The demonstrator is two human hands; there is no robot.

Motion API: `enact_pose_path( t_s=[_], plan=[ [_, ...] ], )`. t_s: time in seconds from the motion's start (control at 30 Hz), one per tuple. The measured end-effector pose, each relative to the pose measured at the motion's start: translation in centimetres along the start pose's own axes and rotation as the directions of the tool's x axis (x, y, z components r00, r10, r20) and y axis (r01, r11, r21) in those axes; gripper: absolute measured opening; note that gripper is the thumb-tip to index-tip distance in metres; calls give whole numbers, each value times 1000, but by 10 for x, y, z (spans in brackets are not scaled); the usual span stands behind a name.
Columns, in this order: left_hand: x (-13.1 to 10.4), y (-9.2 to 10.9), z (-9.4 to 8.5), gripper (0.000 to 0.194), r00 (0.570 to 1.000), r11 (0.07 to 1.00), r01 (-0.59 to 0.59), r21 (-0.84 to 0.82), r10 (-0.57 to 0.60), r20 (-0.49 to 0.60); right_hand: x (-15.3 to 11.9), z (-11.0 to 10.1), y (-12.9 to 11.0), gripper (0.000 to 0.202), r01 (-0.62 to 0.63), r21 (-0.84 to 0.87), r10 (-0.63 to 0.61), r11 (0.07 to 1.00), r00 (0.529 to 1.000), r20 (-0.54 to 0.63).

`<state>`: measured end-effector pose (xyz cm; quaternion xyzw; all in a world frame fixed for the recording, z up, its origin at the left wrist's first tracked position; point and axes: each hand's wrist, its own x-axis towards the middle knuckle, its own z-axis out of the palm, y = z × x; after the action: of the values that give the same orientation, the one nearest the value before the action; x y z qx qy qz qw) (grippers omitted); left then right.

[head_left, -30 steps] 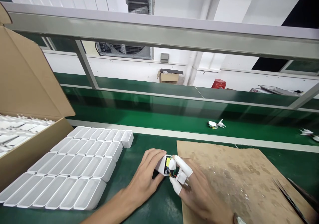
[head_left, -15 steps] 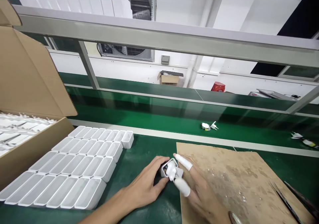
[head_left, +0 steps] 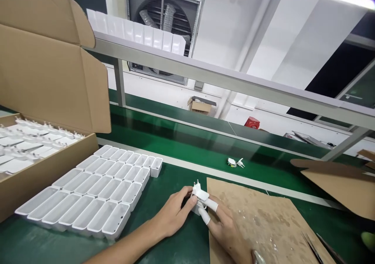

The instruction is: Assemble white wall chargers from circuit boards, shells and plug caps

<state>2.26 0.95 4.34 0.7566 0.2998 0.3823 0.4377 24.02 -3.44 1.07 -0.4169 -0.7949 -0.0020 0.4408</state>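
Low in the middle of the view, my hands meet on a white charger housing (head_left: 195,207), mostly hidden by the fingers. On top of it sits a white plug piece (head_left: 200,194) with two pins pointing up and away. My left hand (head_left: 176,212) closes on the housing from the left, its thumb near the plug piece. White finger cots cover the thumb and index finger of my right hand (head_left: 227,227), which pinches the plug piece and housing edge from the right. How far the two parts fit together is hidden.
Rows of white housings (head_left: 98,201) stand at left beside an open carton (head_left: 49,178) of white plug parts. A brown cardboard sheet (head_left: 258,221) lies at right with tweezers (head_left: 313,248). Small white assemblies (head_left: 232,162) rest on the green belt (head_left: 175,139).
The plug piece has turned so its pins point up and away, and it sits on the housing. My right fingers have moved lower. The camera view has tilted and shifted.
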Motion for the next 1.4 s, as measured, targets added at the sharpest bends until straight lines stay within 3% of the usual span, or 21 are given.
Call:
enact_pose_path(
  t_s=[0.1,0.2,0.33,0.5,0.7,0.8,0.93,1.03,1.13,1.23,1.4],
  plan=[
    [-2,-3,1,31,1000,999,-14,-30,13,-21,5,0,-5,39,62,-59,-60,996,998,32],
    [-4,-11,2,40,994,1000,-9,-22,6,-112,20,-4,-11,35,94,-44,-91,995,994,65],
    [-6,-21,2,58,982,1000,22,21,-18,-186,40,-5,-13,30,113,29,-113,993,994,-3],
    [-5,-24,2,67,978,999,14,39,-6,-208,44,11,-7,22,28,138,-32,990,999,29],
    [-3,-23,3,62,980,996,81,19,-76,-186,35,17,-5,28,-7,144,1,990,999,43],
    [-2,-22,0,63,980,997,-12,76,27,-198,32,12,-7,31,44,111,-47,993,999,20],
    [1,-21,-2,58,962,962,-172,212,211,-175,26,11,-9,39,19,79,-28,997,993,114],
    [1,-19,0,38,972,980,-85,179,121,-200,23,13,-10,39,-41,31,38,999,996,83],
    [0,-20,2,34,975,996,1,84,18,-219,22,13,-10,32,-80,47,75,996,991,109],
    [-1,-23,4,36,976,998,-6,56,18,-217,23,11,-10,25,-118,101,101,988,982,162],
    [0,-25,4,38,974,996,-22,85,40,-222,24,10,-11,38,-141,35,132,989,973,188]
  ],
)
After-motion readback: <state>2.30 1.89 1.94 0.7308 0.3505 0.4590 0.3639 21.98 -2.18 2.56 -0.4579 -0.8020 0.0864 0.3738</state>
